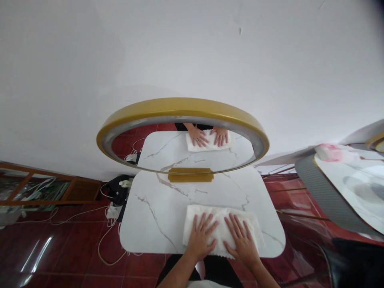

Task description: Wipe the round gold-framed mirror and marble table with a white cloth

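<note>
A folded white towel [220,216] lies flat near the front edge of a white marble-patterned table [150,232]. On the towel's left part rests my left hand [200,238], palm down with its fingers spread. My right hand [242,240] is pressed flat on the right part, its fingers also stretched out. Both hands touch the cloth from above and neither grips it. Behind them a round gold-framed mirror [183,106] stands on a gold base [190,175] and reflects the hands and the towel.
A white wall [180,48] rises behind the table. Cables and a black bag-like thing [118,188] are on the red tiled floor [75,248] at the left, near a wooden-framed cabinet [69,184]. At the right are another table [354,180] bearing a pink-and-white bundle [330,153], and a black chair [354,260].
</note>
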Action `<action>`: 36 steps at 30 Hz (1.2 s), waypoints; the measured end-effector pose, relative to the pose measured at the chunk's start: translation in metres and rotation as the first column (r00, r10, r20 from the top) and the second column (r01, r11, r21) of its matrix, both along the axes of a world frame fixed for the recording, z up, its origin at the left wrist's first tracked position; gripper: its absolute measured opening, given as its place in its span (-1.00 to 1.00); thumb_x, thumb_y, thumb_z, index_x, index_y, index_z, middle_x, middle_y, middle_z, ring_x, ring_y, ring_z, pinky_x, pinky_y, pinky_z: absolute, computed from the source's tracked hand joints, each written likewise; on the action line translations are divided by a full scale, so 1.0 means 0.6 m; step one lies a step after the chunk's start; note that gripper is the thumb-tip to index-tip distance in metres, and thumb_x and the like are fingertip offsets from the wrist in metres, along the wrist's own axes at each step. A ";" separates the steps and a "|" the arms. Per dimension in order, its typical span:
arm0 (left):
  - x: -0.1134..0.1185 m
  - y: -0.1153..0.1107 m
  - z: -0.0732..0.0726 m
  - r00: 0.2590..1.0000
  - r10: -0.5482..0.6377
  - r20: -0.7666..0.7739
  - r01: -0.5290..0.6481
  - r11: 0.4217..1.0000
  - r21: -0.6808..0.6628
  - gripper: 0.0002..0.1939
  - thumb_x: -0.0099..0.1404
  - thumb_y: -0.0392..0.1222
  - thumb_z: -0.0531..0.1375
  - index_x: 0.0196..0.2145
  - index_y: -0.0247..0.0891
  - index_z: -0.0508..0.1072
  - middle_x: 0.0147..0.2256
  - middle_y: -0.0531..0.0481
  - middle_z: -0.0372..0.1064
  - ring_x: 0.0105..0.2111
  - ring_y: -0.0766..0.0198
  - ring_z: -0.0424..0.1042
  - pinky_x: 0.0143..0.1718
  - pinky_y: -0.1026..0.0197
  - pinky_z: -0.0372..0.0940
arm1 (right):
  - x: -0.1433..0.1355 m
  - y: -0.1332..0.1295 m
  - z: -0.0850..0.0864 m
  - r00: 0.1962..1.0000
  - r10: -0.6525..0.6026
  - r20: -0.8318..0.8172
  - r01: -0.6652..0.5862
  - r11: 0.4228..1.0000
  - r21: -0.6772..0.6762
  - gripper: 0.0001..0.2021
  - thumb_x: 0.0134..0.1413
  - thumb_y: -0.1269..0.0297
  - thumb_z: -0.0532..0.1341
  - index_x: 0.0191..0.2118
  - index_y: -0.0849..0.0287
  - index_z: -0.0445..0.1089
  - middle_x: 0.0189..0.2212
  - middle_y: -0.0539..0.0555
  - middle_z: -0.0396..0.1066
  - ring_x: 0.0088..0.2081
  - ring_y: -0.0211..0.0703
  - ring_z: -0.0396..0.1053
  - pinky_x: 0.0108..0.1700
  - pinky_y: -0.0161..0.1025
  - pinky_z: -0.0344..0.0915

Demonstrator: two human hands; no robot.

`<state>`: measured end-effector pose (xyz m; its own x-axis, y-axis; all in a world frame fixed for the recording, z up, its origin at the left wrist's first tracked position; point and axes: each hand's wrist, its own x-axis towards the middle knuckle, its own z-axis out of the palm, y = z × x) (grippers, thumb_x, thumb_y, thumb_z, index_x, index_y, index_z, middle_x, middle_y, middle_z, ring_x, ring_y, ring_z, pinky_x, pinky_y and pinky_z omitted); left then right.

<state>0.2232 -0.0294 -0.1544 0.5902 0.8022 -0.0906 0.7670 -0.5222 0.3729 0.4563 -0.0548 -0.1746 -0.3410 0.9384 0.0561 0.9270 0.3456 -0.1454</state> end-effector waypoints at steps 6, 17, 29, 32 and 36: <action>-0.006 0.052 0.000 0.996 0.086 -0.031 -0.084 0.995 0.046 -0.37 0.33 0.05 0.00 0.28 0.07 -0.15 0.32 0.11 -0.23 0.30 0.09 -0.22 0.26 -0.16 -0.47 | -0.024 0.073 0.012 1.000 -0.004 -0.021 0.004 1.000 0.002 -0.24 0.08 -0.02 0.04 0.32 0.12 -0.23 0.32 0.10 -0.24 0.31 0.09 -0.24 0.26 0.12 -0.30; -0.022 0.158 0.007 0.988 0.138 -0.068 -0.131 0.987 0.091 -0.37 0.33 0.03 0.01 0.28 0.11 -0.15 0.31 0.13 -0.21 0.29 0.09 -0.20 0.25 -0.21 -0.41 | -0.062 0.179 0.021 0.999 -0.036 -0.029 0.035 0.998 -0.052 -0.28 0.11 -0.01 0.00 0.32 0.15 -0.23 0.33 0.10 -0.31 0.32 0.06 -0.33 0.26 0.14 -0.38; 0.048 0.102 0.013 1.000 -0.007 0.014 0.006 0.999 0.035 -0.39 0.34 0.06 -0.02 0.28 0.07 -0.14 0.32 0.14 -0.28 0.31 0.10 -0.28 0.27 -0.11 -0.47 | 0.019 0.066 0.004 0.992 -0.123 -0.015 0.123 0.992 -0.016 -0.24 0.09 0.03 0.04 0.33 0.12 -0.30 0.31 0.07 -0.18 0.31 0.11 -0.23 0.27 0.13 -0.29; 0.089 0.088 0.017 0.998 -0.040 0.051 0.040 0.999 0.019 -0.38 0.34 0.07 0.00 0.28 0.06 -0.14 0.32 0.14 -0.28 0.30 0.10 -0.26 0.27 -0.10 -0.45 | 0.062 0.036 -0.002 0.986 -0.166 -0.004 0.166 0.986 0.006 -0.22 0.06 0.04 0.06 0.33 0.13 -0.28 0.31 0.09 -0.18 0.30 0.13 -0.20 0.27 0.14 -0.25; 0.136 0.098 0.020 0.997 -0.040 0.070 0.039 0.999 0.021 -0.36 0.34 0.10 -0.01 0.29 0.06 -0.17 0.32 0.15 -0.28 0.30 0.11 -0.24 0.28 -0.08 -0.42 | 0.104 0.049 0.001 0.983 -0.184 0.015 0.184 0.983 0.024 -0.24 0.07 0.07 0.04 0.33 0.14 -0.27 0.31 0.12 -0.18 0.29 0.14 -0.16 0.25 0.17 -0.21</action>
<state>0.3048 0.0293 -0.1423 0.6259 0.7792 -0.0319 0.7177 -0.5596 0.4145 0.5186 -0.0254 -0.1743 -0.1637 0.9838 0.0737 0.9774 0.1718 -0.1231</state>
